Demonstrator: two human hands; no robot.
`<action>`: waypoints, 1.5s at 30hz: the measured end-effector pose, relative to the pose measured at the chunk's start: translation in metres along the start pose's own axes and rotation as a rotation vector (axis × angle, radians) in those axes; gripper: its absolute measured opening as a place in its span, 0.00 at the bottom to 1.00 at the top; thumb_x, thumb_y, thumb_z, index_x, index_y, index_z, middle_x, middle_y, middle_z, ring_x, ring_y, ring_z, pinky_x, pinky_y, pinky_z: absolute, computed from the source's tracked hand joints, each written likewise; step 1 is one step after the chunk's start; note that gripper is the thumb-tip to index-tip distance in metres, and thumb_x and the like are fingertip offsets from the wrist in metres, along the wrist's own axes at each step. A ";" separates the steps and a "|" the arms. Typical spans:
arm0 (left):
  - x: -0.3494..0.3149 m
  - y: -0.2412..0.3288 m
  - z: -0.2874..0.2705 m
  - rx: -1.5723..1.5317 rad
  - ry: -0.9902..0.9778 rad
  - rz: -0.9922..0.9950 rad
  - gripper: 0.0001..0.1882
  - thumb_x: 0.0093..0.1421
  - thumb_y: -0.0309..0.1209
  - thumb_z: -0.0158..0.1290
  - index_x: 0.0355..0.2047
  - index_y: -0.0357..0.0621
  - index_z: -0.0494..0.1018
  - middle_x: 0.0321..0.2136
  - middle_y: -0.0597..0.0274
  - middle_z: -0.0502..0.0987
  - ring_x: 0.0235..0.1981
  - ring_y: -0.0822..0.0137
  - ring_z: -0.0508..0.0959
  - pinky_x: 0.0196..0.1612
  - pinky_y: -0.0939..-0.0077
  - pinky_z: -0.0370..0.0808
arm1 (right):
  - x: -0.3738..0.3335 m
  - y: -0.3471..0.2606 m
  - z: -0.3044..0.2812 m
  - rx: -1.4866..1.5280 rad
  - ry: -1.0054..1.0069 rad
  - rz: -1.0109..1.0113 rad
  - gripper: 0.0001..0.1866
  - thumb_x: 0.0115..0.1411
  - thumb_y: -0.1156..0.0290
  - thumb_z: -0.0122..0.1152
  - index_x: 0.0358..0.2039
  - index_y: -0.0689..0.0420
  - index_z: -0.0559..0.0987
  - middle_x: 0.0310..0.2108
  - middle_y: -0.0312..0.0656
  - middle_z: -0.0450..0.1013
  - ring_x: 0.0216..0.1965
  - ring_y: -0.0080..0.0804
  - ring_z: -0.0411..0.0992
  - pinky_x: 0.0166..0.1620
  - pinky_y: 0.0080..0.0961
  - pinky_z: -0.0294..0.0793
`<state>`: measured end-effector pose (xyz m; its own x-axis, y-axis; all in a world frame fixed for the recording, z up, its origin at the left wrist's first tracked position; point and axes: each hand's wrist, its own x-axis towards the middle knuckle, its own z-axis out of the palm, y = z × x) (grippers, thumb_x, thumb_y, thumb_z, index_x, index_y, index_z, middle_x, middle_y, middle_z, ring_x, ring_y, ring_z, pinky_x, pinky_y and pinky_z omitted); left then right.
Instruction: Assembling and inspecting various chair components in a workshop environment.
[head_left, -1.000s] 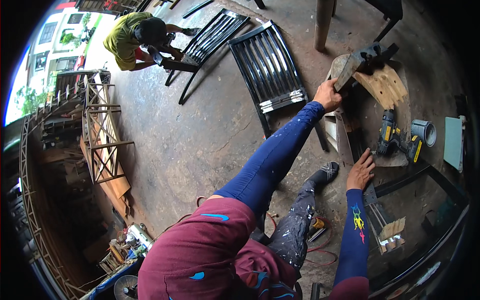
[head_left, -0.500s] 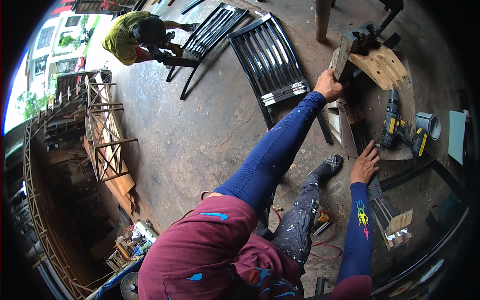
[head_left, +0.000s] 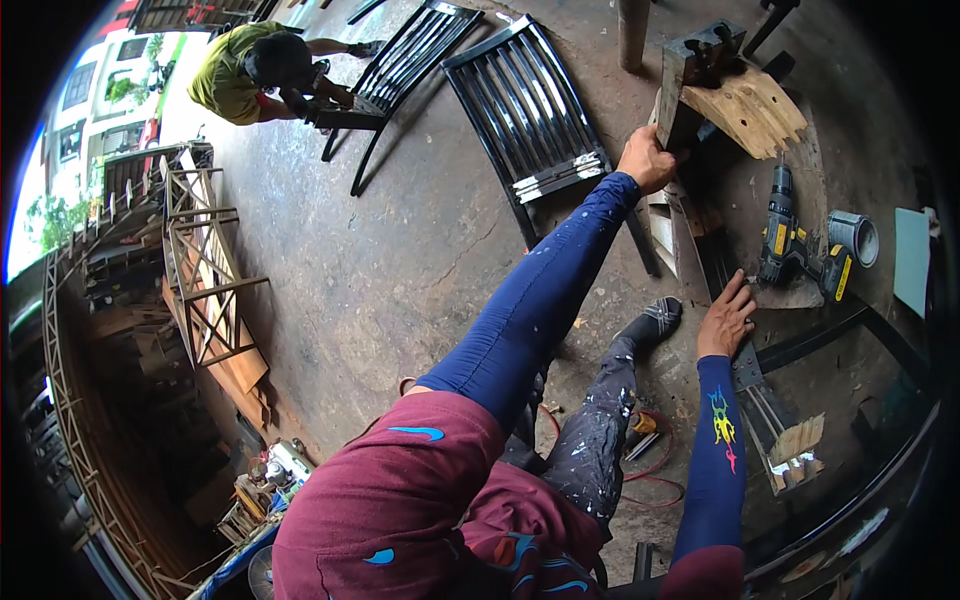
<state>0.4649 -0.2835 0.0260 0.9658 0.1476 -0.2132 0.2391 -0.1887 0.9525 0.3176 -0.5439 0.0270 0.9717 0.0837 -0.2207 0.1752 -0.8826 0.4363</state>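
My left hand (head_left: 648, 161), arm stretched out, is closed round the edge of a wooden board (head_left: 676, 98), part of a rough wooden stand on the floor. Nearer to me, my right hand (head_left: 727, 318) bends its fingers over a long black bar (head_left: 746, 368); its thumb is hidden. This bar runs from the stand back under the right hand. Just right of the stand lies a black and yellow cordless drill (head_left: 780, 235), its bit toward a pale shaped wood block (head_left: 750, 105). An open tin (head_left: 853, 238) sits by the drill's battery.
Black slatted panels (head_left: 528, 110) lie ahead on the concrete floor. At the far left, a person in a yellow-green shirt (head_left: 235, 75) bends over another panel. A wooden trestle frame (head_left: 205, 265) stands left. A red hose (head_left: 655, 490) loops near my feet; a black frame (head_left: 815, 340) lies right.
The view has shifted slightly, so most things appear a little left and higher. Both hands keep their places on the board and the bar.
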 end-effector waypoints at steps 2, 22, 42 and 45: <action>0.002 -0.004 0.000 -0.062 0.035 0.062 0.17 0.57 0.29 0.62 0.44 0.31 0.77 0.35 0.50 0.84 0.34 0.65 0.81 0.40 0.69 0.78 | 0.001 -0.002 0.000 0.006 0.005 0.002 0.41 0.62 0.74 0.58 0.72 0.57 0.48 0.59 0.45 0.60 0.53 0.40 0.64 0.46 0.37 0.78; 0.006 -0.005 -0.004 -0.066 -0.021 0.002 0.15 0.58 0.30 0.61 0.44 0.33 0.78 0.36 0.53 0.84 0.35 0.66 0.81 0.40 0.71 0.77 | 0.000 -0.001 0.004 0.004 0.016 0.010 0.42 0.62 0.75 0.57 0.72 0.57 0.48 0.59 0.46 0.60 0.53 0.40 0.64 0.46 0.35 0.77; 0.005 -0.005 -0.002 -0.080 -0.029 0.017 0.14 0.59 0.29 0.61 0.43 0.32 0.78 0.36 0.52 0.84 0.35 0.66 0.81 0.41 0.71 0.78 | 0.000 0.000 0.002 -0.014 0.021 0.006 0.40 0.63 0.74 0.56 0.72 0.57 0.50 0.58 0.45 0.61 0.52 0.38 0.64 0.45 0.33 0.77; 0.003 0.000 -0.003 -0.085 -0.021 0.032 0.14 0.59 0.29 0.61 0.43 0.32 0.78 0.35 0.52 0.84 0.34 0.66 0.81 0.41 0.72 0.78 | 0.000 0.001 0.004 -0.010 0.023 0.005 0.40 0.62 0.73 0.56 0.72 0.57 0.49 0.58 0.45 0.61 0.52 0.38 0.65 0.45 0.33 0.77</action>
<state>0.4675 -0.2800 0.0260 0.9750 0.1220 -0.1858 0.1993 -0.1098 0.9738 0.3172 -0.5468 0.0241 0.9759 0.0904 -0.1987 0.1722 -0.8784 0.4459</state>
